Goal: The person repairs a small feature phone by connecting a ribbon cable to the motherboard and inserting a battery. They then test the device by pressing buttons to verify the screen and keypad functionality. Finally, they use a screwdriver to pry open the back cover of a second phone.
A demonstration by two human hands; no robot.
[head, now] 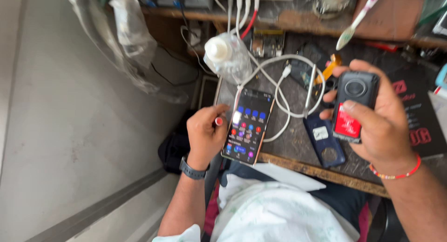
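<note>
Smartphone [247,127] clamped edgewise in left hand [205,135] — slick, fragile glass; right hand [372,121] wraps small, rigid black device [354,104], thumb across front.

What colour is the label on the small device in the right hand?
Red, on a black device held in the right hand; seen in the head view.

The phone [247,126] in my left hand [205,135] glows with blue, red and purple icons on black. My right hand [379,125] holds a black device [354,104] with a red battery; the cable [279,84] is white, the cover [324,140] at the bench [298,153] edge navy.
</note>
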